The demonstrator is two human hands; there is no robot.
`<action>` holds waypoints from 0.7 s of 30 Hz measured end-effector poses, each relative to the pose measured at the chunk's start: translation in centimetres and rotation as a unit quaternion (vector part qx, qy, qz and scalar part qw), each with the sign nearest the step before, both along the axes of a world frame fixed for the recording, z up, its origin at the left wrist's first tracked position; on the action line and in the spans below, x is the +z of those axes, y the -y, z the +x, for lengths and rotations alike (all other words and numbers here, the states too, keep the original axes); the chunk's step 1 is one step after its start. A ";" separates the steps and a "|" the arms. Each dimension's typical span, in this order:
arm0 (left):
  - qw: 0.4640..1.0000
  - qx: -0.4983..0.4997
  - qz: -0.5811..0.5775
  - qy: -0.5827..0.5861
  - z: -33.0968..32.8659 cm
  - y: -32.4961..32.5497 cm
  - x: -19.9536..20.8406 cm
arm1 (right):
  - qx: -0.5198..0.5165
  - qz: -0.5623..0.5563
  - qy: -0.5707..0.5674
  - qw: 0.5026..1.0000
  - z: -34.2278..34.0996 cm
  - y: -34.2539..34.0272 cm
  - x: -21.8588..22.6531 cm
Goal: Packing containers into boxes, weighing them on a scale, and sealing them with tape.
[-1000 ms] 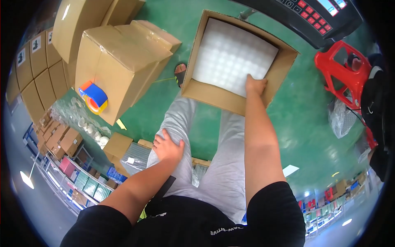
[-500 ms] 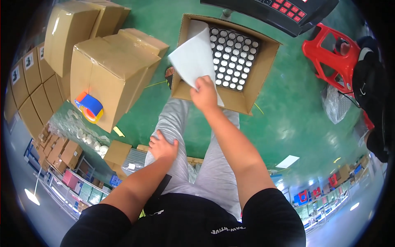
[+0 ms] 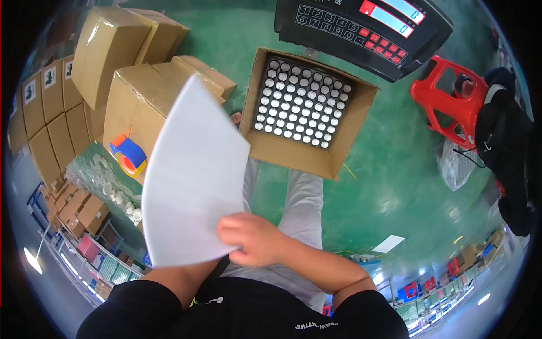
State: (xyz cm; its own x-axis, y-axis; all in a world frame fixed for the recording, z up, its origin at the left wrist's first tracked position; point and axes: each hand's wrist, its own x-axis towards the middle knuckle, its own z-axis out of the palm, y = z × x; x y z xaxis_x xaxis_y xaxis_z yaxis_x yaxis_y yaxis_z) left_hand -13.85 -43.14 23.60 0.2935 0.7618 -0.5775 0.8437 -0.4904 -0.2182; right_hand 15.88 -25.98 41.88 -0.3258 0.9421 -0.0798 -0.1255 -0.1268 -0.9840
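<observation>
My right hand [image 3: 248, 239] is closed on the lower right corner of a white foam sheet [image 3: 195, 181], held up in front of my body. The sheet hides my left hand; only the left forearm [image 3: 183, 275] shows below it. Beyond my knees stands an open cardboard box [image 3: 293, 160]. Inside it, round white-topped pieces [image 3: 301, 105] sit upright in close rows, with nothing covering them. The sheet is apart from the box, to its near left.
A black scale with a keypad [image 3: 350, 35] stands behind the box. Closed cartons [image 3: 135, 93] rise at the left, with a blue, orange and yellow tape dispenser [image 3: 129, 154] on one. At the right are a red stool [image 3: 451, 99] and a black bag [image 3: 505, 147].
My right hand has drawn the foam sheet out of the box, toward my body and to the left. All the white tops now show. The left hand has gone out of sight behind the sheet.
</observation>
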 end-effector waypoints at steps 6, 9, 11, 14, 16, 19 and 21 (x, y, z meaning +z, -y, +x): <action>0.999 0.038 -0.014 -0.026 -0.1 0.2 -0.3 | 0.047 -0.002 -0.051 0.998 0.5 0.1 0.5; 0.997 0.056 -0.026 -0.039 -0.1 0.2 -0.1 | 0.050 -0.006 -0.060 0.997 0.9 -0.1 0.4; 0.996 0.067 -0.034 -0.048 -0.1 0.2 0.1 | 0.050 -0.007 -0.067 0.996 1.0 -0.3 0.6; 0.993 0.085 -0.047 -0.061 0.1 0.0 0.5 | 0.074 -0.012 -0.076 0.994 1.0 -0.3 0.7; 0.992 0.095 -0.055 -0.070 0.1 -0.2 0.6 | 0.064 -0.003 -0.085 0.994 0.7 -0.3 0.8; 0.988 0.110 -0.068 -0.083 0.4 -0.5 0.7 | 0.081 -0.003 -0.085 0.993 0.7 -0.4 0.7; 0.985 0.125 -0.073 -0.092 0.7 -0.8 0.8 | 0.085 0.001 -0.090 0.992 0.7 -0.7 0.9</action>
